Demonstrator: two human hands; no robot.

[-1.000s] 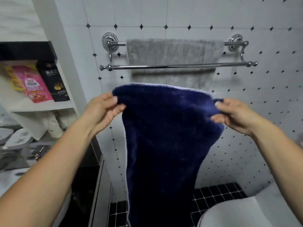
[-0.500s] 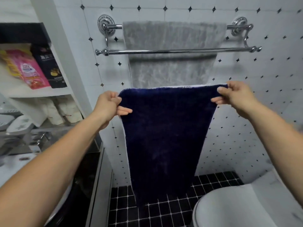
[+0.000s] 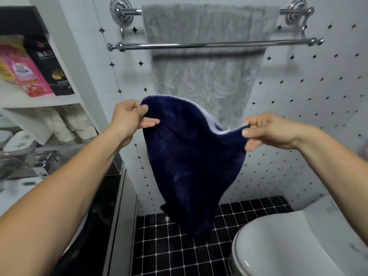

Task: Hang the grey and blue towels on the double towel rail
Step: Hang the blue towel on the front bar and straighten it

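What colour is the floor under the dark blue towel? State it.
Black square floor tiles, white grout; head view.

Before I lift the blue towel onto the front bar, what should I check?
1. Left hand pinches one top corner of the blue towel: ok.
2. Right hand pinches the other top corner: ok.
3. Top edge taut and level: not ok, it sags between the hands.
4. Front bar bare: ok.
5. Grey towel draped over the back bar: ok.
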